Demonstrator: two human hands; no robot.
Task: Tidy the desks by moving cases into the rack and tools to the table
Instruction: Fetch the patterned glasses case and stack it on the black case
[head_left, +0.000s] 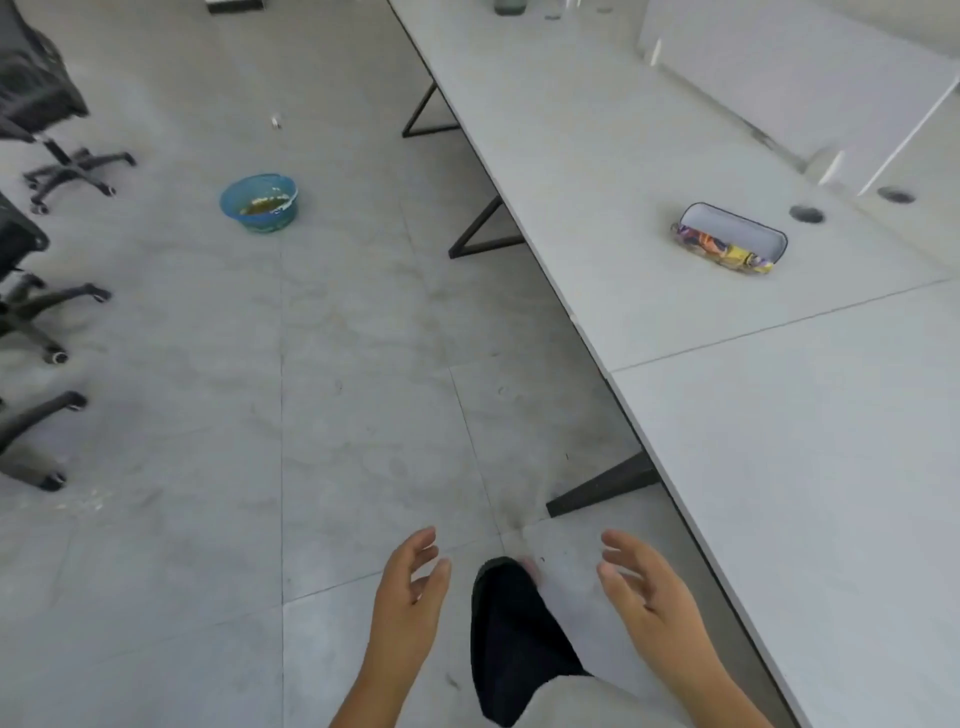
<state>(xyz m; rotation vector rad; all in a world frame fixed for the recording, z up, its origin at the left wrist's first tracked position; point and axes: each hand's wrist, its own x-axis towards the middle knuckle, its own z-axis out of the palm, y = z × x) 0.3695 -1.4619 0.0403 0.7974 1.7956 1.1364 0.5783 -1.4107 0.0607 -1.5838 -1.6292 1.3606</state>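
Hands, left (410, 587) and right (644, 587), hang loose over floor (322, 415) beside desk (779, 467) edge.

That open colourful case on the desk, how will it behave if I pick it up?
The case looks like a rigid shell, so it should probably keep its shape. Its lid stands open, so it may swing or snap shut when lifted. It seems small and likely light; one hand should probably manage.

i see the worktop (701, 156) running along the right, with the open case (730, 239) lying on it beside two cable holes (807, 214). the basket (258, 202) sits on the floor (311, 389) to the left, office chairs (57, 156) further left. both hands hang low, in front, over the floor.
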